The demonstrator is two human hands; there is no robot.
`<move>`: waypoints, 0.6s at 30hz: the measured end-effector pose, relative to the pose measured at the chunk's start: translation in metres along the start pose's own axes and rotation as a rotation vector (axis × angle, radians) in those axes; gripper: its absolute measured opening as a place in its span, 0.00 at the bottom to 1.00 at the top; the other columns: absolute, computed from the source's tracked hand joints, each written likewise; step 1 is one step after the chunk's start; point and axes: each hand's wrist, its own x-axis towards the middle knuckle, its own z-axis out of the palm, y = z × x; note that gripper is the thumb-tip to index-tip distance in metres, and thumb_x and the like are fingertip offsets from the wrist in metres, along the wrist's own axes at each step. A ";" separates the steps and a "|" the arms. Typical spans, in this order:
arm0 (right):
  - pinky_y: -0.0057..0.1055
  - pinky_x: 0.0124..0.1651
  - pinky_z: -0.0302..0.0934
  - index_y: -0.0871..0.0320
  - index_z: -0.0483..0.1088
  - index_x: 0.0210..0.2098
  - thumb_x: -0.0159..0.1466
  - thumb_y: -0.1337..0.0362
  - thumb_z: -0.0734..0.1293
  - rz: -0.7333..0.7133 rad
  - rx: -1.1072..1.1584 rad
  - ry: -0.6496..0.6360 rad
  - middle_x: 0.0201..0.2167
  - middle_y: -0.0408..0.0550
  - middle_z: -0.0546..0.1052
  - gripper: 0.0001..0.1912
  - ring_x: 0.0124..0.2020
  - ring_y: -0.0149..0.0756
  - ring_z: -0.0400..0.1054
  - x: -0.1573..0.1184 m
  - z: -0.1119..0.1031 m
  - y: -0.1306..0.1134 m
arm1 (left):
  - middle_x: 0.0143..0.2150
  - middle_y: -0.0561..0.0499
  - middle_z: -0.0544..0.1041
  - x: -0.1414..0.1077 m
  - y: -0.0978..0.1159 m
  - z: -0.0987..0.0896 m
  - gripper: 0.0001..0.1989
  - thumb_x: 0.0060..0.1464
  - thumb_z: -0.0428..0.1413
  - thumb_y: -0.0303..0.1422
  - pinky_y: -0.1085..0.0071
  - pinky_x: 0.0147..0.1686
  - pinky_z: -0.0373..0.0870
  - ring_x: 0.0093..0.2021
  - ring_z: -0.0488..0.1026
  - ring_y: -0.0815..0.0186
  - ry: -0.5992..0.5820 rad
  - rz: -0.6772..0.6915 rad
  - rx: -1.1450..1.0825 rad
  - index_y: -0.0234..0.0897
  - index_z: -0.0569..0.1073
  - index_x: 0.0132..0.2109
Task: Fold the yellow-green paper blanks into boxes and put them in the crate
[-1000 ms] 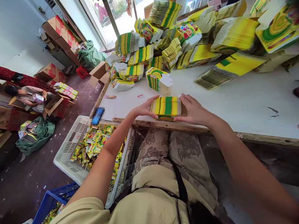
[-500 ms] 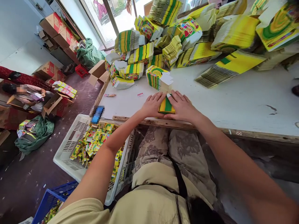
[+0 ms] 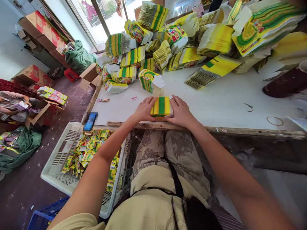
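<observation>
Near the front edge of the white table (image 3: 216, 111), a small yellow and green striped carton (image 3: 161, 107) lies between my two hands. My left hand (image 3: 145, 109) presses on its left side, with the fingers along the back corner. My right hand (image 3: 181, 111) grips the right end, its thumb at the front and a white wrap on one finger. Just behind stands a bunch of flattened cartons (image 3: 150, 80) with white flaps. The carton's ends are partly covered by my fingers.
Piles of flat yellow cartons (image 3: 133, 57) fill the table's back. A white crate (image 3: 54, 166) of small yellow packets sits below left, by a blue phone (image 3: 90, 120). A dark red cup (image 3: 283, 83) lies at right. Another person (image 3: 14, 103) sits at far left among boxes.
The view has shifted to the right. More of the carton's striped face shows now, as my hands have moved apart to its two sides.
</observation>
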 end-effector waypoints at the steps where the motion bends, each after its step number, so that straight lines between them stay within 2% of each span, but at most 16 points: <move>1: 0.61 0.68 0.47 0.65 0.50 0.69 0.54 0.45 0.72 0.001 0.010 0.007 0.71 0.69 0.51 0.53 0.72 0.65 0.45 -0.001 0.002 0.003 | 0.71 0.33 0.55 -0.001 0.001 -0.001 0.60 0.38 0.69 0.47 0.47 0.64 0.57 0.70 0.52 0.42 -0.005 -0.004 0.003 0.36 0.48 0.72; 4: 0.62 0.67 0.48 0.64 0.52 0.68 0.53 0.44 0.73 0.005 0.057 0.047 0.71 0.70 0.52 0.54 0.71 0.67 0.45 -0.009 0.005 0.009 | 0.71 0.33 0.55 -0.002 0.003 -0.006 0.61 0.38 0.68 0.49 0.47 0.65 0.55 0.70 0.52 0.42 -0.025 -0.012 0.027 0.35 0.48 0.72; 6: 0.61 0.66 0.50 0.64 0.55 0.67 0.54 0.45 0.73 0.013 0.113 0.116 0.70 0.70 0.53 0.50 0.70 0.65 0.48 -0.018 0.003 0.011 | 0.70 0.32 0.56 0.000 0.006 -0.010 0.62 0.37 0.68 0.53 0.46 0.65 0.52 0.69 0.53 0.41 -0.052 -0.022 0.063 0.35 0.48 0.72; 9: 0.55 0.63 0.58 0.60 0.66 0.59 0.59 0.49 0.70 0.080 0.211 0.342 0.62 0.67 0.67 0.33 0.64 0.59 0.61 -0.035 -0.005 0.003 | 0.68 0.29 0.58 0.011 0.010 -0.017 0.65 0.34 0.67 0.56 0.45 0.65 0.49 0.67 0.56 0.39 -0.107 -0.023 0.141 0.33 0.48 0.72; 11: 0.51 0.57 0.63 0.57 0.72 0.48 0.63 0.54 0.67 0.156 0.273 0.488 0.49 0.60 0.76 0.18 0.54 0.54 0.70 -0.046 -0.009 -0.007 | 0.69 0.29 0.57 0.023 0.014 -0.020 0.66 0.33 0.68 0.55 0.48 0.65 0.49 0.68 0.55 0.39 -0.147 0.022 0.168 0.33 0.48 0.72; 12: 0.49 0.53 0.66 0.56 0.73 0.43 0.63 0.55 0.66 0.190 0.318 0.517 0.43 0.56 0.78 0.13 0.48 0.51 0.72 -0.051 -0.010 -0.014 | 0.69 0.29 0.57 0.029 0.017 -0.020 0.67 0.32 0.69 0.54 0.48 0.65 0.51 0.68 0.56 0.38 -0.165 0.049 0.169 0.33 0.48 0.73; 15: 0.40 0.41 0.69 0.55 0.72 0.35 0.62 0.55 0.66 0.273 0.539 0.422 0.33 0.49 0.79 0.10 0.35 0.43 0.74 -0.060 -0.007 -0.033 | 0.65 0.31 0.63 0.042 0.022 -0.020 0.65 0.30 0.70 0.52 0.49 0.61 0.57 0.63 0.62 0.39 -0.177 0.068 0.137 0.34 0.51 0.72; 18: 0.38 0.37 0.68 0.55 0.71 0.34 0.61 0.53 0.66 0.353 0.712 0.317 0.31 0.48 0.80 0.11 0.30 0.41 0.74 -0.060 -0.001 -0.047 | 0.59 0.33 0.70 0.044 0.026 -0.017 0.61 0.30 0.70 0.51 0.51 0.58 0.61 0.59 0.67 0.41 -0.076 -0.064 0.058 0.34 0.57 0.69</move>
